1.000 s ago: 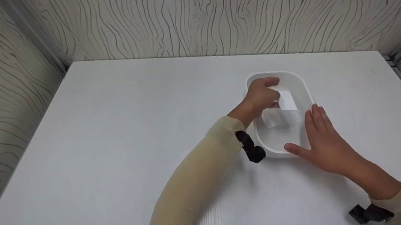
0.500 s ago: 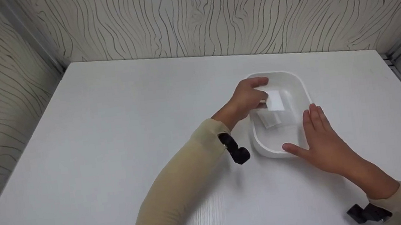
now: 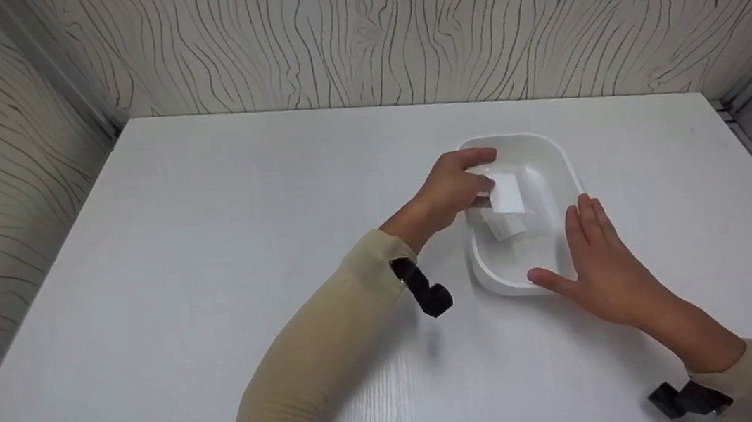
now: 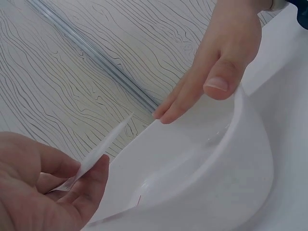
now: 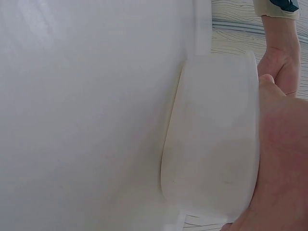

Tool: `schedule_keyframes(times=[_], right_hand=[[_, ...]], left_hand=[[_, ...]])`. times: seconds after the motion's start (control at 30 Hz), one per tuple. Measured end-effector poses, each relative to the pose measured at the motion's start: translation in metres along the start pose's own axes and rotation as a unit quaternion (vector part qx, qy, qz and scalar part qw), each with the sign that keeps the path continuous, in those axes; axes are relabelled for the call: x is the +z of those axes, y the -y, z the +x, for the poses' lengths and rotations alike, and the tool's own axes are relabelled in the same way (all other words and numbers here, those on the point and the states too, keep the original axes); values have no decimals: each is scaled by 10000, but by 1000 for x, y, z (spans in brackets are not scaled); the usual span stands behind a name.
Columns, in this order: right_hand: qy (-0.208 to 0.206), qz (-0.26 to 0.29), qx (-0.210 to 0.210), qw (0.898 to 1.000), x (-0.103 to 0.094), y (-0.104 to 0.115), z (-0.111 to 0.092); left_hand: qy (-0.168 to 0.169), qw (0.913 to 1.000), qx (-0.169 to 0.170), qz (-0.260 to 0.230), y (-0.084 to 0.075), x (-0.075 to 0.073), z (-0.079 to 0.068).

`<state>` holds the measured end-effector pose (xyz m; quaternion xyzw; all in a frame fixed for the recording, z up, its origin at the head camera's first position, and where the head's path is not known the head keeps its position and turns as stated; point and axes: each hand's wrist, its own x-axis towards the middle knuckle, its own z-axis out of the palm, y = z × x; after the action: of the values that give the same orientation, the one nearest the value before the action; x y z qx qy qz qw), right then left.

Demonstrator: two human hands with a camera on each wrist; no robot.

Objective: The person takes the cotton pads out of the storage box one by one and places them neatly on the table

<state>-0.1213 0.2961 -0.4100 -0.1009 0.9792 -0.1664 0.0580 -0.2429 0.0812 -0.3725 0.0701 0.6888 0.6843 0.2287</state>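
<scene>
A white, round-cornered plastic container [image 3: 498, 284] stands on the right half of the table. At its left side my left hand [image 3: 451, 185] pinches a small, thin, flat white packet [image 3: 506, 194] between thumb and fingers, over the container's inside. The left wrist view shows this packet [image 4: 105, 144] nearly edge-on, tilted upward. Below it in the head view, a pale translucent piece [image 3: 506, 226] shows; whether it is separate cannot be told. My right hand [image 3: 610, 276] rests its straight fingers and spread thumb along the container's near-right rim. The right wrist view shows the container wall [image 5: 216, 134] beside the palm.
The white table [image 3: 246, 254] extends far to the left of the container. Behind it rises a wood-grain patterned panel [image 3: 342, 38], with similar panels at both sides. A black wrist mount [image 3: 421, 287] sticks out from the left sleeve.
My left hand has drawn back leftward from inside the container to its left rim, bringing the pinched white packet along. The right hand stays at the rim, and the container has barely moved.
</scene>
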Motion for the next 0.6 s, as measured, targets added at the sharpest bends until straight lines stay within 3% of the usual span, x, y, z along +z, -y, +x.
schedule_keyframes(times=[0.6], right_hand=[[22,33,60,10000,0,1,0]], left_hand=[[295,9993,203,-75,4,-25,-18]])
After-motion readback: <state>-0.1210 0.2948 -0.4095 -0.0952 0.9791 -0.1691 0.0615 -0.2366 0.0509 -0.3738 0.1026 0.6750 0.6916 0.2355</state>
